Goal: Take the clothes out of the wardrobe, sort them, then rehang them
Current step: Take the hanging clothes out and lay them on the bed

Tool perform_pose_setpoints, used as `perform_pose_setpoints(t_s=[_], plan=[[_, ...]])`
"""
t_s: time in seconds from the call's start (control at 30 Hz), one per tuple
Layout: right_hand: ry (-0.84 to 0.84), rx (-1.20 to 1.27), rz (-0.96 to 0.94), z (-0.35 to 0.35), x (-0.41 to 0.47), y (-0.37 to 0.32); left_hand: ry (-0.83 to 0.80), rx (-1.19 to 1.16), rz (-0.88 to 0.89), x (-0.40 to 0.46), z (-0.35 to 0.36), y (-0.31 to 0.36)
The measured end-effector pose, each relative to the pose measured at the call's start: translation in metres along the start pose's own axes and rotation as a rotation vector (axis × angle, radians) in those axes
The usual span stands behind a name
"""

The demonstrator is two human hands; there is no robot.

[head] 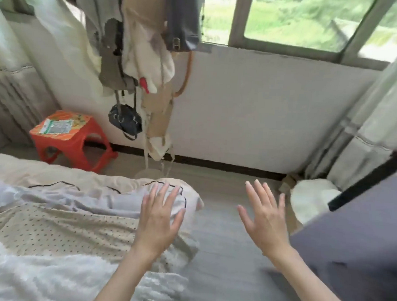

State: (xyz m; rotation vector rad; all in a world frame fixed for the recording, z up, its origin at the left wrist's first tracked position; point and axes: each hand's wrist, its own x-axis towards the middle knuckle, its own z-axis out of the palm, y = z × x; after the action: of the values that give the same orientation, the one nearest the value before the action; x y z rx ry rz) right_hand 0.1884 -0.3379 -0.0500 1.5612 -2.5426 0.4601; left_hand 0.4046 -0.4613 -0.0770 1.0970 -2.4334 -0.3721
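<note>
Nearest me, folded clothes (58, 214) lie piled on the bed (222, 255), long axis running leftward. My left hand (160, 219), fingers spread, hovers over their right end; my right hand (264, 219), also spread and empty, hangs beside them.

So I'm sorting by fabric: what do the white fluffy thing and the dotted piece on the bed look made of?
White fluffy piece: seemingly plush fleece or faux fur, matte, with a shaggy pile. Dotted piece: thin woven cloth, perhaps cotton, beige with small dark dots and soft creases.
</note>
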Motion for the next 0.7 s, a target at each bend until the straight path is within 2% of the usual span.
perform_pose_setpoints(t_s=[0.17, 0.37, 0.53, 0.7], plan=[[0.062, -0.073, 0.26, -0.056, -0.054, 0.125, -0.082, -0.085, 0.238, 0.037, 0.052, 0.126], [0.096, -0.149, 0.493, -0.114, -0.12, 0.254, -0.228, -0.123, 0.476, 0.042, 0.116, 0.274], [0.167, -0.197, 0.67, -0.155, -0.166, 0.339, -0.359, -0.159, 0.646, 0.044, 0.162, 0.39], [0.21, -0.246, 0.82, -0.189, -0.209, 0.4, -0.416, -0.209, 0.78, 0.045, 0.194, 0.485]])
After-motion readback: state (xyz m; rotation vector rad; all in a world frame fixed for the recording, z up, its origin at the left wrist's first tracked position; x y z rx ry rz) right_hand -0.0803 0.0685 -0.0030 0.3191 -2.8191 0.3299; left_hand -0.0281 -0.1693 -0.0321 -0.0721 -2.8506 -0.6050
